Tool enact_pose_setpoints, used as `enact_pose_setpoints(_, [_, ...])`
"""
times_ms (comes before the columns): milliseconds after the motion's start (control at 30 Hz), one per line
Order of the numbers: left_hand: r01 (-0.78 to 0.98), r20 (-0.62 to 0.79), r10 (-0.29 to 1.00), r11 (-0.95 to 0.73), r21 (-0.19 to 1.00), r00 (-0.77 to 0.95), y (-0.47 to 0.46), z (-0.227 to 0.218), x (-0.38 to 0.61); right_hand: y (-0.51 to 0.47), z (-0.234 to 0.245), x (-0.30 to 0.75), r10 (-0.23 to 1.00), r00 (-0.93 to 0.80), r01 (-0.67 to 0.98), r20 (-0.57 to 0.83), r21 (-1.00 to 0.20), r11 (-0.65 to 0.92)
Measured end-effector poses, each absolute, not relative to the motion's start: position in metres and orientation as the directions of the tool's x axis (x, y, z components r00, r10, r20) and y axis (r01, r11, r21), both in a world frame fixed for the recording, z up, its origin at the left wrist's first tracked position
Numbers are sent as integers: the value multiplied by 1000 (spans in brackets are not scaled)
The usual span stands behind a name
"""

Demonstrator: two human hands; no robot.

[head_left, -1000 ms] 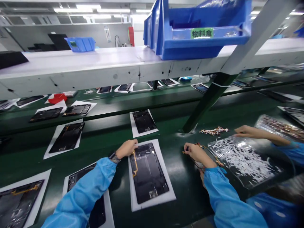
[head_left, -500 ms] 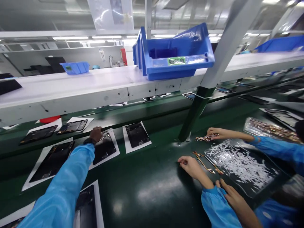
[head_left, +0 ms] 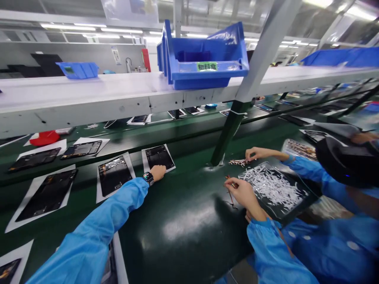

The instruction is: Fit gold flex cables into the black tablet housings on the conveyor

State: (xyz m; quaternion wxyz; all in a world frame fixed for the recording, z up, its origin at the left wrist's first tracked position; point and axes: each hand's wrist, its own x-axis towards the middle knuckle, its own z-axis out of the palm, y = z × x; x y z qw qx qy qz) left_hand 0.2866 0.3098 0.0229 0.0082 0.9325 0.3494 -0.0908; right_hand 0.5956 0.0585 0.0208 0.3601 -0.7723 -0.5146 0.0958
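My left hand (head_left: 158,172), fingers curled and partly hidden, is at the lower right corner of a black device housing (head_left: 158,156) lying on white paper. A smartwatch (head_left: 148,178) is on that wrist. Under my forearm another housing (head_left: 114,173) lies on its own sheet. Pinched in my right hand (head_left: 242,192) is a thin copper-coloured flex cable (head_left: 231,203), its end reaching down to the green table (head_left: 183,221). A co-worker's hand (head_left: 255,153) touches a bundle of small flex parts (head_left: 238,162); their other hand is mostly hidden behind my right wrist.
A clear tray (head_left: 284,211) of white strips lies right of my right hand. The co-worker's black cap (head_left: 340,161) is close on the right. A slanting post (head_left: 227,132) rises to a white shelf (head_left: 118,98) with a blue bin (head_left: 204,59). More housings (head_left: 47,193) lie left.
The view has swung right. My left hand has moved right from one housing to the neighbouring one. My right hand has picked up a flex cable from the table.
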Motion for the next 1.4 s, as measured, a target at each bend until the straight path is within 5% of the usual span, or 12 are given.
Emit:
enact_pose_setpoints(367, [525, -153, 525, -850, -48, 837, 228, 66, 262, 41, 36, 612, 855, 468, 718, 221, -660, -222])
enact_pose_setpoints(667, [328, -227, 323, -944, -15, 919, 87, 25, 234, -45, 44, 554, 730, 577, 627, 367, -772, -107])
enact_pose_setpoints(900, [366, -299, 338, -930, 42, 892, 42, -2, 239, -47, 56, 531, 833, 501, 533, 235, -842, -83])
enact_pose_setpoints(1033, [441, -289, 368, -861, 253, 884, 14, 4, 229, -36, 59, 519, 903, 381, 543, 196, -838, -47])
enact_pose_setpoints(1167, [494, -51, 600, -605, 624, 799, 15, 29, 222, -23, 72, 493, 958, 195, 592, 209, -804, 55])
enact_pose_setpoints(1267, [352, 50, 720, -398, 847, 692, 26, 40, 227, -6, 85, 468, 977, -20, 636, 214, -751, 178])
enact_pose_setpoints(1400, [144, -69, 673, -56, 988, 736, 35, 30, 237, 28, 89, 442, 972, -168, 616, 167, -752, 235])
